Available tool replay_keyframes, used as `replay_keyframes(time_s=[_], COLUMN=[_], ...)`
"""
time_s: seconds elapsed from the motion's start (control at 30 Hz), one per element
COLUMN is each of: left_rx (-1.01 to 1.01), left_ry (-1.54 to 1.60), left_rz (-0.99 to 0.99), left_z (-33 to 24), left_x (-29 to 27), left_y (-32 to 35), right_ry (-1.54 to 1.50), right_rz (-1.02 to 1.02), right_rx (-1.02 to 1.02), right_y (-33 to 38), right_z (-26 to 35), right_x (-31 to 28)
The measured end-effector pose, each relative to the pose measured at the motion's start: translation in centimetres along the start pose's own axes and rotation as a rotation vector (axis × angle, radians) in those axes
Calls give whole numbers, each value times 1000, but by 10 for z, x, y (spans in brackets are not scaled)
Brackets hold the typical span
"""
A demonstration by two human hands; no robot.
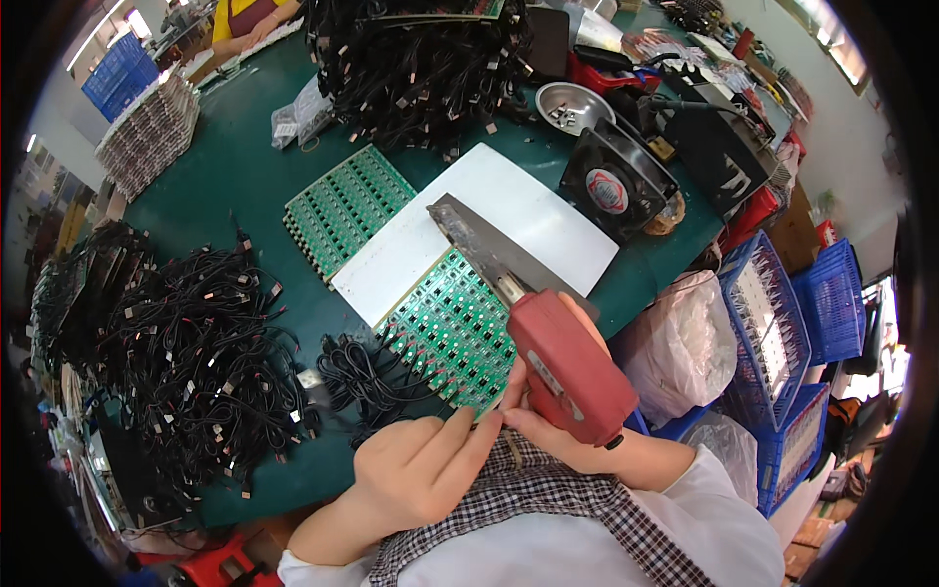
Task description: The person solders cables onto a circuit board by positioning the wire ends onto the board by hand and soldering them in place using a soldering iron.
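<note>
A red-bodied hand tool (567, 367) with a metal collar and a long brownish-grey front end sits in my right hand (558, 440). It points up and left over a white board (509, 196). My left hand (421, 474) is closed, thumb and fingers pinched together at the near edge of a green circuit board panel (450, 323). What lies in that pinch is too small to make out. The fingertips of both hands almost meet there. Thin wires run along the panel's left edge, next to a bundle of black cables (367, 377).
A second stack of green panels (347, 205) lies beyond the white board. Heaps of black cables stand at left (205, 362) and at the back (421, 78). To the right are a black fan (616, 181), a metal bowl (572, 108) and blue crates (768, 333). Another person (254, 20) sits far left.
</note>
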State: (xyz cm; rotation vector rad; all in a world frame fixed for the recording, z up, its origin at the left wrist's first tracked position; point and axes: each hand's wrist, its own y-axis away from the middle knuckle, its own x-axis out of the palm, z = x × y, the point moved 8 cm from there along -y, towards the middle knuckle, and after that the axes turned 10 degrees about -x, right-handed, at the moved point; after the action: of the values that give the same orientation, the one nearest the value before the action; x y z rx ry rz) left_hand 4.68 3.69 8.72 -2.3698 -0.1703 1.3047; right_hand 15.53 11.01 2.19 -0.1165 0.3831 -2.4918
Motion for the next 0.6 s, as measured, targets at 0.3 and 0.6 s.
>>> replay_keyframes(time_s=[0.3,0.6], left_rx=[152,143], left_ry=[-265,-260], left_rz=[-96,-1], left_z=[21,24], left_x=[29,53], left_y=[31,24], right_ry=[-347,-300], right_rz=[-106,-83], right_rx=[170,308], right_y=[47,100], right_z=[3,-3], right_x=[-62,-69])
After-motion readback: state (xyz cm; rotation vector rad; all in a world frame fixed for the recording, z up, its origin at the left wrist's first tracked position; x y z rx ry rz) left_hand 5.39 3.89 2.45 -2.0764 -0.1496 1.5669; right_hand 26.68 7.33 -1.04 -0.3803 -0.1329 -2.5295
